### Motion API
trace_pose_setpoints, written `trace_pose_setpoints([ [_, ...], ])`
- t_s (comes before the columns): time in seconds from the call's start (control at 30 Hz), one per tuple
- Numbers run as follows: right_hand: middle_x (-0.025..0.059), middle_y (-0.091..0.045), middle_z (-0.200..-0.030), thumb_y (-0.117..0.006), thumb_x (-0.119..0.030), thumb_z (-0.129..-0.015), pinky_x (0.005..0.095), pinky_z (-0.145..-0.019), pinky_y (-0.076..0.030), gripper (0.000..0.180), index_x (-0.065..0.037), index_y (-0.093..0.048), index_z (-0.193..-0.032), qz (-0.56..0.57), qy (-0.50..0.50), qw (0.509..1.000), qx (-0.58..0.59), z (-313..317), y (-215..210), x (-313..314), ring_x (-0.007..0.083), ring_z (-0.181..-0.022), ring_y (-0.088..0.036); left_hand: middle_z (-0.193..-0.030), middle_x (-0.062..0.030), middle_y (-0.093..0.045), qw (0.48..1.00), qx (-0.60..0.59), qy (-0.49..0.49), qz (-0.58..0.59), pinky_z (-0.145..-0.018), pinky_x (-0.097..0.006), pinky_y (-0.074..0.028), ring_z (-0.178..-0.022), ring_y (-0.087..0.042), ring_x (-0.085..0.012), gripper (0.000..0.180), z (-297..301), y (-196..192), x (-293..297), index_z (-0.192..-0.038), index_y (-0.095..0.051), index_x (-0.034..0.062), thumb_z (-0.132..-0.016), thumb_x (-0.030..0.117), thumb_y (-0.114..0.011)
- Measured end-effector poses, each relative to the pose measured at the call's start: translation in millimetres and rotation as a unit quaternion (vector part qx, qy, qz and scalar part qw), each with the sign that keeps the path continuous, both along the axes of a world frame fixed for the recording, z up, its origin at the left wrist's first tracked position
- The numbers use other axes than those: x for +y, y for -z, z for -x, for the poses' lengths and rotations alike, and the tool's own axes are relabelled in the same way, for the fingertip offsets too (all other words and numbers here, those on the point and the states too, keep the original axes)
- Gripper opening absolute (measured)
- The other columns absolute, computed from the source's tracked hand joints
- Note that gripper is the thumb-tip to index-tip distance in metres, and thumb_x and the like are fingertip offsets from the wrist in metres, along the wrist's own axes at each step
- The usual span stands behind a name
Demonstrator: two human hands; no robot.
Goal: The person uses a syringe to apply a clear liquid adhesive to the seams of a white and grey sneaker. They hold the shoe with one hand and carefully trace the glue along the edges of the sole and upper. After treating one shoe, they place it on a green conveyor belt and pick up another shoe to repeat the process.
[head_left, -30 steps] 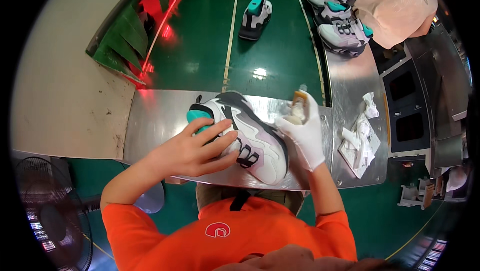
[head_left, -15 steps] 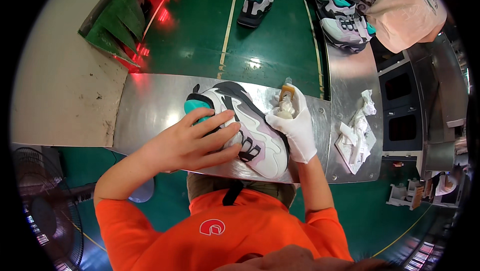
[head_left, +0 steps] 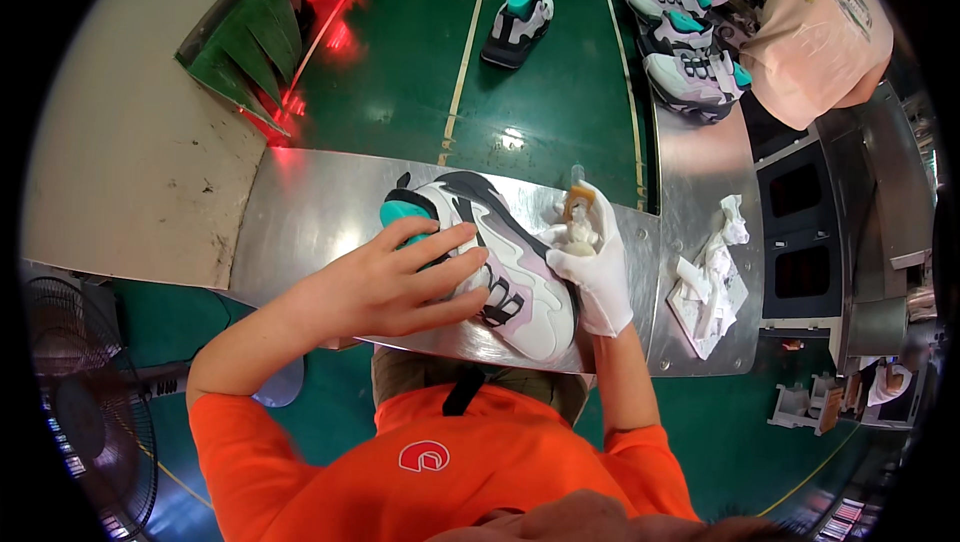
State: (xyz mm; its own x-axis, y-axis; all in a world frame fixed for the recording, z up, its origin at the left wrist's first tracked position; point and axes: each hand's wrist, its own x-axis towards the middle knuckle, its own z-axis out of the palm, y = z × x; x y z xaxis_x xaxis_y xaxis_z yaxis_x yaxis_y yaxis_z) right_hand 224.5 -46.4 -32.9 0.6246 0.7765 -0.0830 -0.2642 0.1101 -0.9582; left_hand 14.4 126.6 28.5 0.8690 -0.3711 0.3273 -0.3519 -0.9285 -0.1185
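Observation:
A white, lilac and black sneaker (head_left: 525, 297) with a teal heel patch lies tilted on the metal bench edge, toe toward the lower right. My bare left hand (head_left: 415, 277) lies across its heel and lace area, fingers spread over the upper and thumb hidden; it holds the shoe there. My right hand (head_left: 600, 272), in a white glove, is closed beside the shoe's far right side. In it is a small translucent whitish item (head_left: 580, 227) with an amber band and a clear tip; its exact kind is unclear.
Another sneaker (head_left: 518, 20) stands on the green belt (head_left: 390, 92). Several sneakers (head_left: 692, 77) line the right-hand ledge, near a person in a pale shirt (head_left: 825, 32). Crumpled white cloth (head_left: 712, 282) lies at right. A fan (head_left: 90, 412) stands lower left.
The sneaker on the belt appears slightly nearer, partly because the whole view has shifted a little. Both hands keep about the same places, the right turning slightly around its item.

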Motion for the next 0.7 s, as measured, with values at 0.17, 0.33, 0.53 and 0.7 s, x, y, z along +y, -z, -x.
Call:
trace_pose_setpoints([
  [0.17,0.0166,-0.056,-0.113,-0.063,0.013,-0.073,0.0322,-0.079,-0.057,0.089,-0.012,-0.027,-0.15,-0.046,0.045,0.996,-0.068,-5.3,-11.2,-28.4,0.023,-0.091,-0.068,-0.125,-0.0098,-0.058,0.999,-0.013,0.009,-0.028,-0.094,-0.043,-0.047,-0.122,-0.056,-0.0297,0.028,-1.3,-6.9,3.8,-0.112,-0.061,0.0182,-0.085,0.02,-0.063],
  [0.33,0.0111,-0.047,-0.121,-0.071,0.012,-0.068,0.0288,-0.077,-0.056,0.087,-0.009,-0.031,-0.142,0.043,0.142,0.981,-0.123,-8.2,-12.1,-90.5,0.0203,-0.1,-0.061,-0.122,-0.0078,-0.062,0.998,-0.035,0.006,-0.041,-0.095,-0.041,-0.049,-0.118,-0.06,-0.0266,0.022,-13.6,-16.0,29.6,-0.108,-0.06,0.0188,-0.086,0.018,-0.063],
  [0.53,0.0141,-0.051,-0.119,-0.079,0.002,-0.064,0.0312,-0.081,-0.052,0.091,-0.005,-0.033,-0.143,0.263,0.204,0.854,-0.4,6.7,17.1,-134.2,0.0242,-0.1,-0.06,-0.12,-0.0116,-0.062,0.983,-0.058,-0.003,-0.176,-0.097,-0.044,-0.047,-0.116,-0.061,-0.0294,0.025,-55.1,-43.0,117.0,-0.11,-0.055,0.0146,-0.086,0.017,-0.06],
  [0.7,0.0197,-0.054,-0.118,-0.086,-0.012,-0.057,0.0405,-0.088,-0.049,0.094,0.001,-0.041,-0.139,0.325,0.279,0.825,-0.369,1.3,72.1,-156.4,0.0324,-0.103,-0.059,-0.119,-0.0125,-0.058,0.96,0.012,-0.021,-0.28,-0.096,-0.044,-0.047,-0.117,-0.058,-0.0297,0.032,-97.6,-80.3,218.0,-0.114,-0.052,0.0102,-0.083,0.01,-0.061],
])
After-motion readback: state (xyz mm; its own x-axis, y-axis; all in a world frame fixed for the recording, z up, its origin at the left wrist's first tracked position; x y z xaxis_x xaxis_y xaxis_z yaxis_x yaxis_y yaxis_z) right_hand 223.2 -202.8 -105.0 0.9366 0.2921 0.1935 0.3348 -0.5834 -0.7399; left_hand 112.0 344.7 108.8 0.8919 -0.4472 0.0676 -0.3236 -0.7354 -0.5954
